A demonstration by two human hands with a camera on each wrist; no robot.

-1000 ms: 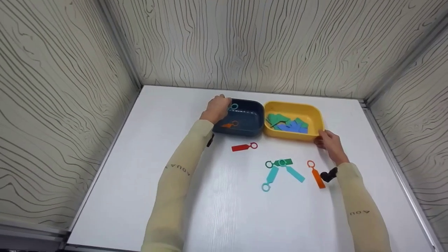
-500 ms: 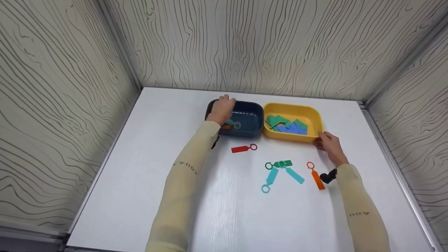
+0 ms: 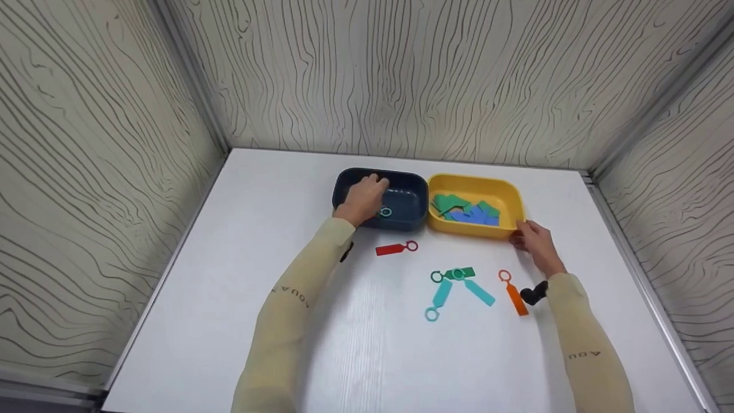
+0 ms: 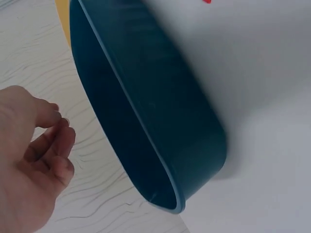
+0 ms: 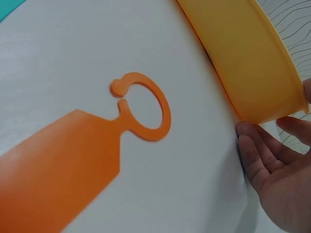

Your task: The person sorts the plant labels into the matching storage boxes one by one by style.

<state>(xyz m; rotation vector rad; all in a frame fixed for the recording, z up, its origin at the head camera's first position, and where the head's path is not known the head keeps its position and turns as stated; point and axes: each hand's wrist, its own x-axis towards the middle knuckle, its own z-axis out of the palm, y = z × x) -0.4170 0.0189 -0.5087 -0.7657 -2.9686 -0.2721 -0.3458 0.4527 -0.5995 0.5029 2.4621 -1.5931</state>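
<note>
My left hand (image 3: pixel 365 199) hovers over the navy plastic bin (image 3: pixel 408 225), its fingers loosely curled. Nothing shows between them in the left wrist view, where the hand (image 4: pixel 36 160) is apart from the bin's rim (image 4: pixel 141 124). A teal tag ring (image 3: pixel 385 212) shows inside that bin beside the hand; the rest of the bin's contents is hidden. My right hand (image 3: pixel 537 244) holds the near right corner of the yellow bin (image 3: pixel 470 228). In the right wrist view its fingers (image 5: pixel 257 160) bend against that corner.
Green pieces (image 3: pixel 450 202) and blue pieces (image 3: pixel 475 215) lie in the yellow bin. On the white table are a red ring tag (image 3: pixel 391 249), a green tag (image 3: pixel 465 273), two teal tags (image 3: pixel 441 293) and an orange tag (image 3: pixel 516 298). Wood-patterned panels (image 3: pixel 367 74) enclose the table.
The teal tag has left my left hand and lies in the navy bin. The hand has moved from the bin's far left rim to over its middle. My right hand stays at the yellow bin.
</note>
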